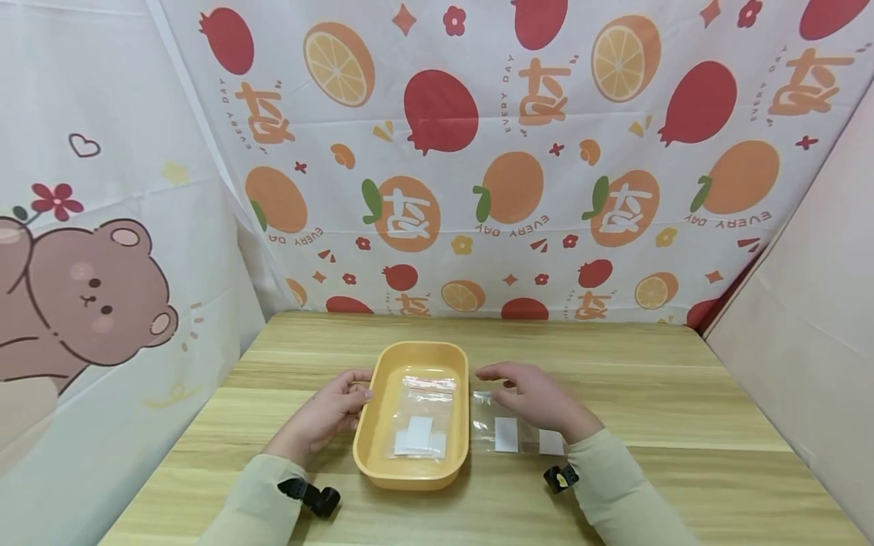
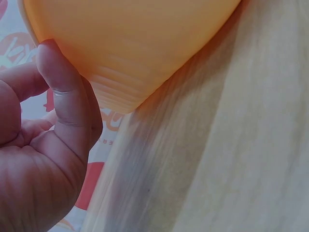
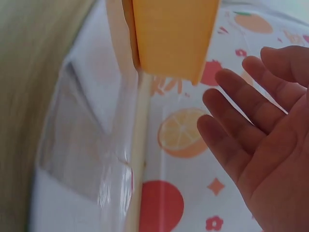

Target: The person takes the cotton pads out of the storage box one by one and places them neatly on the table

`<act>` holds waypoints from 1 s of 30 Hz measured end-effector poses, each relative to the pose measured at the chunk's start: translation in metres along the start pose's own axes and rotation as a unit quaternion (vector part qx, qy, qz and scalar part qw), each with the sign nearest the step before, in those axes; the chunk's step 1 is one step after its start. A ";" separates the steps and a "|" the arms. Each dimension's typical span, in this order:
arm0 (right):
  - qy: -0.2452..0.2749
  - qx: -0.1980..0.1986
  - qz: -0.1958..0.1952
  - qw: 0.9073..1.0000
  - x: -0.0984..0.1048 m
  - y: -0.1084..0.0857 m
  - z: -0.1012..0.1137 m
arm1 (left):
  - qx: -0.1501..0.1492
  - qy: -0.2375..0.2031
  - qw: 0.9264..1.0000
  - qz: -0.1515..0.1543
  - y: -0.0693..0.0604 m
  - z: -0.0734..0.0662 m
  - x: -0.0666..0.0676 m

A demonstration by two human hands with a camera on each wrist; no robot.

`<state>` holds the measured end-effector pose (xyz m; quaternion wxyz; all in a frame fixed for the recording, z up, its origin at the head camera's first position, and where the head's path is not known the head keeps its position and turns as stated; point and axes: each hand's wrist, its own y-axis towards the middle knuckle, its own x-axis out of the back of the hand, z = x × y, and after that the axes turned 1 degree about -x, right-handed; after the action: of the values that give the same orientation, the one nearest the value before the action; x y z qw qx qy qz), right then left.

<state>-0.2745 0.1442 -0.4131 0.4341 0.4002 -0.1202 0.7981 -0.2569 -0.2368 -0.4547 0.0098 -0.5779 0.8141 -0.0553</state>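
Observation:
A yellow plastic tray (image 1: 378,436) stands on the wooden table. Inside it lie clear zip-seal bags (image 1: 425,408) with white paper pieces showing; they overlap, so I cannot tell how many. My left hand (image 1: 328,413) holds the tray's left rim, thumb at the edge and fingers outside, as the left wrist view also shows at the tray wall (image 2: 140,53). My right hand (image 1: 536,394) is just right of the tray, fingers extended and holding nothing. Beneath it, more clear bags (image 1: 483,428) with white pieces lie on the table, partly hidden by that hand and sleeve.
The light wooden table (image 1: 649,379) extends to both sides. A fruit-printed cloth (image 1: 451,197) hangs along its back edge. Pale cloths, one with a bear print (image 1: 102,292), hang at the sides. Each forearm wears a black wrist camera strap (image 1: 310,497).

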 end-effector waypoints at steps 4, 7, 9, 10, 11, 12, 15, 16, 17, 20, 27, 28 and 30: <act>-0.028 0.001 -0.003 1.000 -0.007 0.008 0.007 | -0.003 0.001 1.000 0.001 0.000 0.000 -0.001; -0.050 0.006 -0.001 0.999 -0.011 0.017 0.016 | -0.005 0.000 1.000 0.002 -0.001 0.000 0.000; -0.058 0.015 0.003 0.998 -0.014 0.023 0.021 | -0.006 -0.001 1.000 0.002 -0.001 0.001 0.000; -0.061 0.022 0.005 0.998 -0.016 0.027 0.023 | -0.004 -0.002 1.000 0.002 0.000 0.001 0.000; -0.063 0.029 0.007 0.998 -0.018 0.030 0.026 | -0.003 -0.002 1.000 0.001 0.000 0.001 0.000; -0.065 0.036 0.009 0.997 -0.019 0.033 0.029 | -0.003 -0.002 1.000 0.000 0.000 0.002 0.000; -0.083 0.045 0.015 0.995 -0.026 0.042 0.036 | -0.004 0.001 1.000 0.001 -0.001 0.002 0.001; -0.087 0.045 0.017 0.995 -0.028 0.045 0.038 | -0.002 0.001 1.000 -0.001 -0.001 0.002 0.001; -0.093 0.042 0.019 0.995 -0.030 0.048 0.040 | -0.002 0.001 1.000 -0.002 -0.001 0.002 0.000; -0.105 0.041 0.024 0.993 -0.035 0.057 0.045 | -0.002 0.002 1.000 -0.003 -0.001 0.002 0.000; -0.134 0.040 0.040 0.989 -0.051 0.075 0.038 | 0.001 0.000 1.000 -0.002 -0.002 0.001 -0.003; -0.136 0.037 0.043 0.989 -0.053 0.077 0.037 | 0.001 0.000 1.000 -0.003 -0.003 0.001 -0.003; -0.146 0.032 0.045 0.988 -0.057 0.080 0.034 | 0.002 0.001 1.000 -0.003 -0.003 0.000 -0.003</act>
<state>-0.3025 0.0442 -0.4208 0.3625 0.5203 -0.1747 0.7532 -0.2531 -0.2347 -0.4547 0.0101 -0.5803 0.8123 -0.0574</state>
